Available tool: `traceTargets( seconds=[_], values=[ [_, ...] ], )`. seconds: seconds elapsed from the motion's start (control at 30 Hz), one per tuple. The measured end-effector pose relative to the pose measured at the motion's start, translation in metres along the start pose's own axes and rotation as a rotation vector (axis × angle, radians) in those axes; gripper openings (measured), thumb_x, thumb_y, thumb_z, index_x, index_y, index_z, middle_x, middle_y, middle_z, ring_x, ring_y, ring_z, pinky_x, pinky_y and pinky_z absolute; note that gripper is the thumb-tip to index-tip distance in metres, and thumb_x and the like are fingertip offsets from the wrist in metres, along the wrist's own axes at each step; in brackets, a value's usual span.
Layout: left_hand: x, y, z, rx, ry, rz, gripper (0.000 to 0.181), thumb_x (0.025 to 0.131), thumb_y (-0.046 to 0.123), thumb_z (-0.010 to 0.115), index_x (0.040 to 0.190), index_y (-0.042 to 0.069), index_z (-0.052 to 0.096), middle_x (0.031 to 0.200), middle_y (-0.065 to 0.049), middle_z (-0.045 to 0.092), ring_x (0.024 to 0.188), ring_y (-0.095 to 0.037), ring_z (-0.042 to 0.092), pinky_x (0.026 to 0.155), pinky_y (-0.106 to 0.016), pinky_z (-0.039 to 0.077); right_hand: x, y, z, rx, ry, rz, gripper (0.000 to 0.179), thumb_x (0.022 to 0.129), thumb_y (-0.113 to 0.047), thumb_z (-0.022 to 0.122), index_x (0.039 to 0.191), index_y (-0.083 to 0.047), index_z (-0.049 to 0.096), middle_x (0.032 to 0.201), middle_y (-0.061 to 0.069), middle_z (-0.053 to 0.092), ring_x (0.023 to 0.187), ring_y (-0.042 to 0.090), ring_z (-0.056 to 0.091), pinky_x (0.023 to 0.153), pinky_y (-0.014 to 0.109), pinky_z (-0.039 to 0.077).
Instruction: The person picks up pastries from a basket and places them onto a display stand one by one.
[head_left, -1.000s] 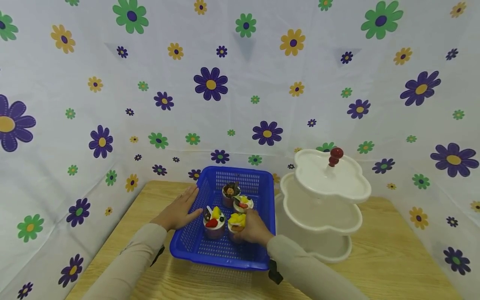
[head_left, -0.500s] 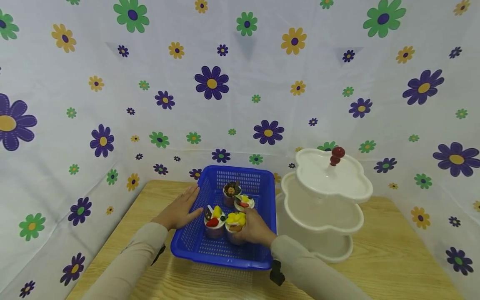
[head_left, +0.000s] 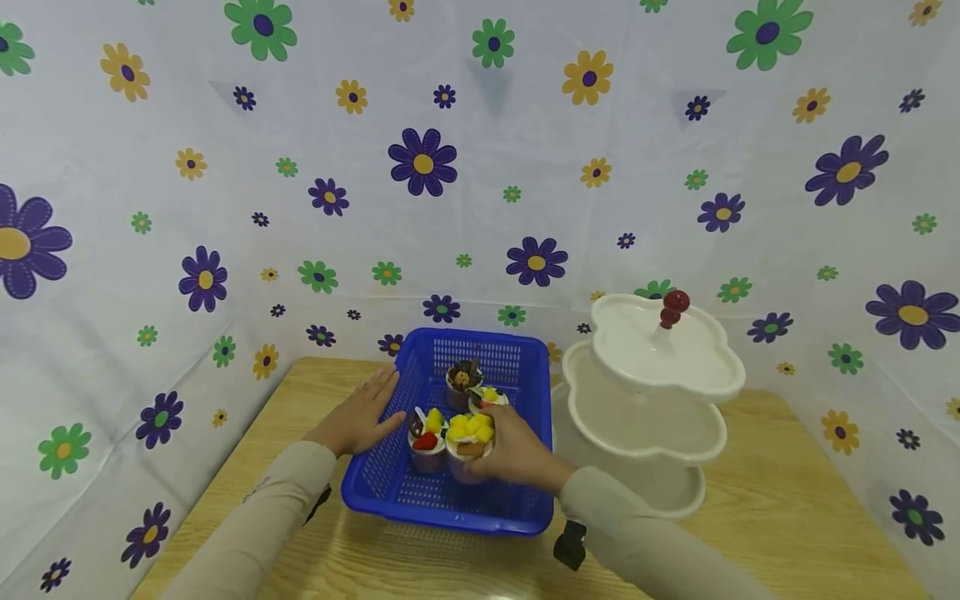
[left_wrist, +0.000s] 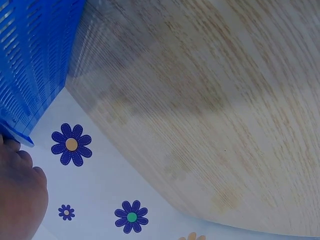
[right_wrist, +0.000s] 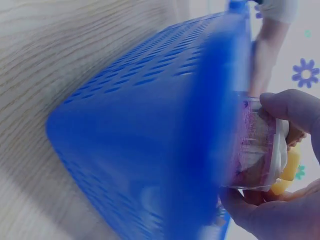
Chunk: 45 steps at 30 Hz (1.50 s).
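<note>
My right hand grips a clear dessert cup topped with yellow fruit pieces and a brown biscuit, inside the blue plastic basket. In the right wrist view, thumb and fingers pinch the cup from both sides, partly behind the basket's blurred rim. Just left of it stands a cup with a strawberry. A chocolate-topped cup and a fruit-topped cup sit farther back; my right hand partly covers the latter. My left hand rests with straight fingers on the basket's left rim.
A white three-tier stand with scalloped trays and a red knob stands right of the basket. Wooden tabletop lies beneath everything. A white cloth with printed flowers hangs behind and at the sides.
My right hand has raised the yellow-topped cup slightly, tilting and shifting it a little toward the strawberry cup. The left hand stays at the basket rim.
</note>
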<state>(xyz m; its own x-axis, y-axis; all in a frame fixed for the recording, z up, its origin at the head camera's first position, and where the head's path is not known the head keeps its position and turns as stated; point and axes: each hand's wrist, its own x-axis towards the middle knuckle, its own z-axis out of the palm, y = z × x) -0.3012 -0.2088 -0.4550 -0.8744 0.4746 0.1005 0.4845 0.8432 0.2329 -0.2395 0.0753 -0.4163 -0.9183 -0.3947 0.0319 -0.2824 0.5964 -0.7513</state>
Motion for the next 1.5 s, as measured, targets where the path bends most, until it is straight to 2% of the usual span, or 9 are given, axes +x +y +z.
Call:
traceTargets(
  seconds=[0.2,0.3,0.57,0.77,1.0,1.13,1.27,1.37,1.5],
  values=[
    [0.000,0.001,-0.001,-0.006,-0.008,-0.004,0.072,0.100,0.038,0.044,0.150,-0.007,0.018,0.157,-0.023,0.014,0.144,-0.042,0.014,0.115,-0.056,0.015,-0.012,-0.013,-0.019,0.013,0.048,0.002,0.088,0.063,-0.030,0.086,0.134,0.003,0.047,0.122,0.015,0.051,0.107,0.024,0.055,0.094,0.041,0.050],
    [0.000,0.001,-0.001,-0.002,-0.019,-0.013,0.071,0.101,0.038,0.042,0.150,-0.006,0.017,0.158,-0.022,0.013,0.145,-0.040,0.012,0.116,-0.055,0.014,-0.018,-0.020,-0.032,0.034,0.077,-0.016,0.083,0.064,-0.028,0.086,0.131,0.002,0.048,0.123,0.014,0.051,0.106,0.024,0.055,0.094,0.041,0.050],
    [0.001,0.000,0.000,0.002,-0.030,-0.018,0.064,0.103,0.033,0.036,0.151,-0.003,0.015,0.159,-0.018,0.013,0.146,-0.037,0.010,0.117,-0.054,0.013,-0.035,-0.035,-0.088,0.076,0.129,-0.066,0.081,0.073,-0.034,0.082,0.135,-0.002,0.042,0.129,0.014,0.052,0.114,0.027,0.054,0.099,0.045,0.047],
    [0.002,-0.001,0.000,0.007,-0.018,-0.017,0.059,0.104,0.027,0.032,0.151,-0.003,0.015,0.159,-0.018,0.012,0.146,-0.038,0.011,0.117,-0.054,0.013,-0.054,-0.040,-0.131,0.144,0.219,-0.024,0.083,0.079,-0.033,0.079,0.141,-0.002,0.034,0.137,0.016,0.043,0.121,0.034,0.048,0.103,0.050,0.042],
    [0.000,0.002,-0.001,0.008,-0.007,-0.013,0.057,0.103,0.023,0.033,0.150,-0.006,0.017,0.158,-0.022,0.015,0.144,-0.040,0.013,0.115,-0.056,0.016,-0.080,-0.039,-0.173,0.131,0.345,0.019,0.084,0.083,-0.032,0.075,0.145,0.000,0.029,0.141,0.018,0.039,0.125,0.035,0.044,0.103,0.051,0.041],
    [-0.001,0.001,0.001,0.008,-0.004,-0.019,0.057,0.103,0.022,0.033,0.150,-0.006,0.017,0.158,-0.021,0.015,0.145,-0.040,0.013,0.115,-0.056,0.016,-0.091,-0.034,-0.194,0.106,0.404,0.058,0.087,0.086,-0.035,0.072,0.149,-0.001,0.023,0.148,0.018,0.032,0.132,0.039,0.037,0.104,0.054,0.038],
    [-0.001,0.001,0.002,0.011,0.000,-0.018,0.057,0.103,0.022,0.032,0.150,-0.006,0.017,0.158,-0.021,0.015,0.145,-0.040,0.012,0.115,-0.056,0.016,-0.102,-0.024,-0.213,0.109,0.443,0.091,0.086,0.089,-0.035,0.068,0.151,-0.004,0.018,0.150,0.017,0.028,0.135,0.035,0.033,0.105,0.035,0.042],
    [0.000,0.001,0.002,0.007,0.003,-0.015,0.057,0.104,0.022,0.033,0.150,-0.005,0.017,0.158,-0.021,0.015,0.145,-0.039,0.012,0.116,-0.056,0.016,-0.109,-0.014,-0.224,0.122,0.481,0.122,0.085,0.090,-0.036,0.067,0.152,-0.006,0.017,0.149,0.014,0.029,0.131,0.027,0.035,0.098,0.017,0.043],
    [-0.001,0.002,0.002,-0.001,0.007,-0.015,0.057,0.104,0.022,0.035,0.150,-0.005,0.017,0.157,-0.021,0.016,0.145,-0.039,0.012,0.116,-0.056,0.015,-0.114,0.002,-0.232,0.124,0.537,0.167,0.085,0.090,-0.037,0.066,0.153,-0.011,0.017,0.149,0.014,0.028,0.130,0.024,0.035,0.100,0.016,0.042]
  ],
)
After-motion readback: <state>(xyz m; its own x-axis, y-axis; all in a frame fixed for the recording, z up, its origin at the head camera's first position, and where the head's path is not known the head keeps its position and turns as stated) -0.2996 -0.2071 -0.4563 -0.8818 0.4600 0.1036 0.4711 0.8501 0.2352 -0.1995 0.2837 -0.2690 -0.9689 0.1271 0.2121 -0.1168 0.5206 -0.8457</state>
